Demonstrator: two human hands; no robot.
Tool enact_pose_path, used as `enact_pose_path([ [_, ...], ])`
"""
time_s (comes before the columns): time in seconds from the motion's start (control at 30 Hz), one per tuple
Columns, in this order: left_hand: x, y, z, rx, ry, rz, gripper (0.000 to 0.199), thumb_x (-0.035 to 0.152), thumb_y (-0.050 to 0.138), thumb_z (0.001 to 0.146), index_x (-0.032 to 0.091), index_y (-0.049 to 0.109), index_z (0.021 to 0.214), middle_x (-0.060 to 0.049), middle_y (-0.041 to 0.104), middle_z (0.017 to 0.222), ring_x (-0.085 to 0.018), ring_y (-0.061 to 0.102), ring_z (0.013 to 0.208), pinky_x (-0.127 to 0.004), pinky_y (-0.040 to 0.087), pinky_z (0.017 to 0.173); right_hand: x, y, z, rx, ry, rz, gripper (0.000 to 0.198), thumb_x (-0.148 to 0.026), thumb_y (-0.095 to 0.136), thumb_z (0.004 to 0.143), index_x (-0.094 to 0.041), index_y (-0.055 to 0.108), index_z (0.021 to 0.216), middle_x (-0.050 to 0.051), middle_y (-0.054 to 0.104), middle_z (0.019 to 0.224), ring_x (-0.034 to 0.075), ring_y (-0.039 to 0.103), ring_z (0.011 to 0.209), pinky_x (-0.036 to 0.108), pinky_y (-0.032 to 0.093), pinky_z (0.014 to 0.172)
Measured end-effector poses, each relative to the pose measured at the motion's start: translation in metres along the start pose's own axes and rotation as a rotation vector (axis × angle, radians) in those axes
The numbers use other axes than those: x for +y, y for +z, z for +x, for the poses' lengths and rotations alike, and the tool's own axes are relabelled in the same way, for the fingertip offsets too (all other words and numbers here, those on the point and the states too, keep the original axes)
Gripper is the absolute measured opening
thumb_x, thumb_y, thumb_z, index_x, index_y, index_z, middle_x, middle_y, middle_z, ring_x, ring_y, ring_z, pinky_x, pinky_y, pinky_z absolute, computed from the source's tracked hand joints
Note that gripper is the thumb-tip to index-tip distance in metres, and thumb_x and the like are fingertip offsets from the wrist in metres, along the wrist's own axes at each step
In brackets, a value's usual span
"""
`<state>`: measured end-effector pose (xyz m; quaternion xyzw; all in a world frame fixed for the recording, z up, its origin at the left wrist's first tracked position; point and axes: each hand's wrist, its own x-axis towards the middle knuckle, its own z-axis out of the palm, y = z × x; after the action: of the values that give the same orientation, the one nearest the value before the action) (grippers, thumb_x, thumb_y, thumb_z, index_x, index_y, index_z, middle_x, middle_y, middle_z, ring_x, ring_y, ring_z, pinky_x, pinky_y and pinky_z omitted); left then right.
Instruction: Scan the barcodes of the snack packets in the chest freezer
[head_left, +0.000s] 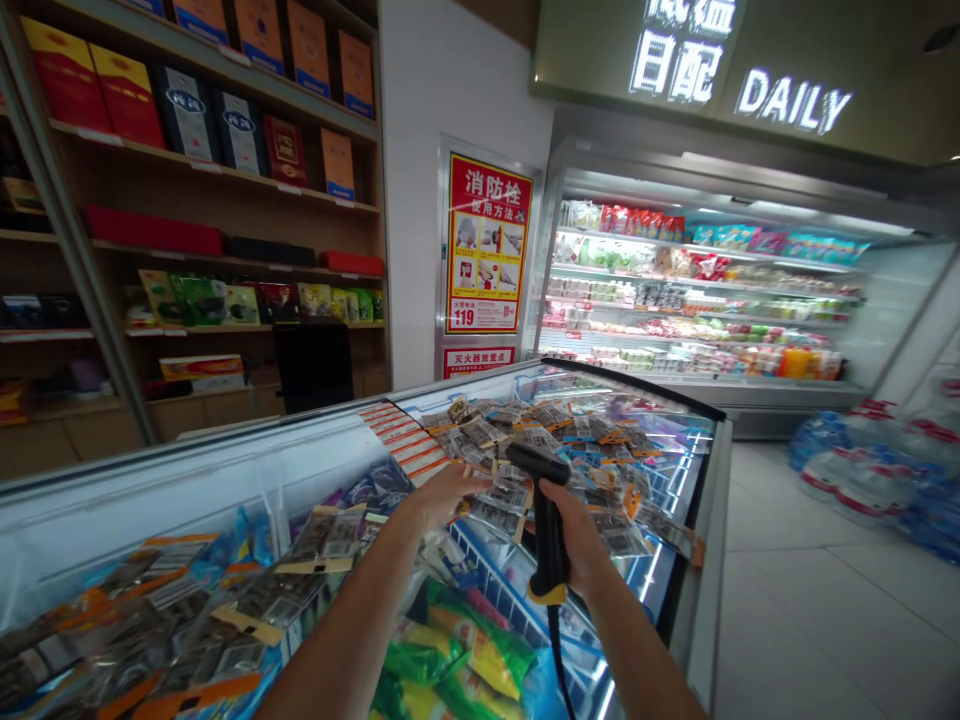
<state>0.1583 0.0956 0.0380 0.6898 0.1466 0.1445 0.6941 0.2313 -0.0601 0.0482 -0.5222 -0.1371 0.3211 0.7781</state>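
My right hand point(574, 530) is wrapped round the grip of a black and yellow barcode scanner point(550, 525), its cable hanging down. The scanner's head points forward over a pile of small clear-and-orange packets point(540, 425) on the freezer's glass lid. To the left of the scanner, my left hand point(448, 492) pinches the edge of a clear plastic packet point(506, 495) with a printed label; its fingertips are partly blurred. More packets point(180, 570) are heaped at the lower left, near my left forearm.
Below my hands, green and yellow bags point(457, 650) lie in the freezer beside a blue wire basket point(487, 580). The freezer's metal edge point(709, 560) runs along the right. Wrapped water bottles point(855, 465) stand on the floor. Shelves point(225, 190) and a lit refrigerated display point(690, 290) stand behind.
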Motion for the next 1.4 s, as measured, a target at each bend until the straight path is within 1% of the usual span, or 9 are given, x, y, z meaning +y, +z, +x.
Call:
enact_pose_path([
  [0.27, -0.013, 0.011, 0.024, 0.294, 0.093, 0.077, 0.021, 0.036, 0.055, 0.058, 0.015, 0.054, 0.062, 0.002, 0.053, 0.051, -0.012, 0.048, 0.047, -0.023, 0.036, 0.048, 0.013, 0.000, 0.003, 0.033, -0.082, -0.007, 0.026, -0.037, 0.064, 0.060, -0.016, 0.052, 0.069, -0.006, 0.050, 0.046, 0.007, 0.047, 0.039, 0.019, 0.039, 0.040],
  [0.4, -0.006, 0.015, 0.016, 0.203, 0.049, 0.139, 0.026, 0.041, 0.058, 0.057, 0.016, 0.052, 0.060, 0.002, 0.051, 0.050, -0.011, 0.045, 0.046, -0.022, 0.032, 0.045, 0.018, -0.006, 0.008, 0.069, -0.058, -0.023, 0.026, -0.036, 0.064, 0.059, -0.017, 0.049, 0.069, -0.008, 0.046, 0.041, 0.007, 0.043, 0.035, 0.019, 0.036, 0.035],
  [0.53, -0.001, 0.020, 0.008, 0.072, -0.034, 0.194, 0.036, 0.049, 0.057, 0.056, 0.018, 0.041, 0.050, 0.007, 0.034, 0.040, -0.006, 0.028, 0.037, -0.021, 0.020, 0.039, 0.022, -0.012, 0.012, 0.056, -0.038, -0.013, 0.029, -0.026, 0.067, 0.054, -0.016, 0.053, 0.077, -0.005, 0.055, 0.048, 0.010, 0.050, 0.041, 0.022, 0.041, 0.042],
  [0.87, 0.014, 0.021, 0.014, 0.231, 0.168, 0.412, 0.037, 0.046, 0.060, 0.057, 0.015, 0.043, 0.046, 0.007, 0.031, 0.041, -0.005, 0.026, 0.040, -0.020, 0.016, 0.040, 0.013, -0.005, -0.006, 0.018, -0.052, 0.034, 0.032, -0.022, 0.070, 0.053, -0.015, 0.057, 0.082, -0.002, 0.062, 0.064, 0.009, 0.054, 0.052, 0.020, 0.044, 0.048],
  [1.0, 0.018, 0.020, 0.013, 0.303, 0.145, -0.006, 0.029, 0.040, 0.066, 0.055, 0.015, 0.053, 0.062, 0.004, 0.047, 0.050, -0.007, 0.041, 0.044, -0.018, 0.027, 0.041, 0.013, -0.004, -0.005, 0.122, -0.062, 0.104, 0.025, -0.017, 0.069, 0.052, -0.015, 0.055, 0.073, -0.007, 0.054, 0.048, 0.007, 0.048, 0.041, 0.019, 0.041, 0.040],
  [1.1, 0.018, 0.033, 0.009, 0.203, 0.071, -0.578, 0.030, 0.044, 0.058, 0.064, 0.016, 0.052, 0.074, 0.000, 0.057, 0.063, -0.010, 0.052, 0.053, -0.020, 0.040, 0.048, 0.014, -0.006, 0.002, 0.204, -0.091, 0.170, 0.023, -0.020, 0.066, 0.054, -0.017, 0.050, 0.071, -0.009, 0.048, 0.041, 0.006, 0.046, 0.036, 0.018, 0.041, 0.039],
  [1.17, 0.016, 0.048, 0.005, 0.101, 0.047, -0.783, 0.027, 0.038, 0.058, 0.066, 0.015, 0.053, 0.078, -0.003, 0.061, 0.070, -0.012, 0.057, 0.061, -0.023, 0.045, 0.055, 0.014, -0.005, 0.006, 0.242, -0.128, 0.208, 0.024, -0.021, 0.065, 0.055, -0.018, 0.049, 0.073, -0.010, 0.050, 0.043, 0.005, 0.047, 0.037, 0.017, 0.041, 0.040],
  [1.3, 0.008, 0.064, 0.007, 0.113, 0.029, -0.771, 0.028, 0.014, 0.064, 0.056, 0.014, 0.054, 0.082, -0.004, 0.063, 0.067, -0.016, 0.060, 0.061, -0.030, 0.049, 0.060, 0.013, 0.000, 0.005, 0.205, -0.178, 0.232, 0.029, -0.022, 0.069, 0.053, -0.019, 0.051, 0.076, -0.008, 0.056, 0.053, 0.007, 0.052, 0.044, 0.018, 0.045, 0.045],
  [1.4, 0.003, 0.039, 0.014, 0.255, 0.128, -0.708, 0.030, 0.010, 0.065, 0.053, 0.014, 0.054, 0.081, -0.004, 0.064, 0.069, -0.017, 0.061, 0.062, -0.033, 0.049, 0.064, 0.005, 0.003, -0.005, 0.124, -0.116, 0.213, 0.037, -0.028, 0.070, 0.054, -0.018, 0.053, 0.085, -0.003, 0.063, 0.066, 0.012, 0.059, 0.054, 0.023, 0.049, 0.047],
])
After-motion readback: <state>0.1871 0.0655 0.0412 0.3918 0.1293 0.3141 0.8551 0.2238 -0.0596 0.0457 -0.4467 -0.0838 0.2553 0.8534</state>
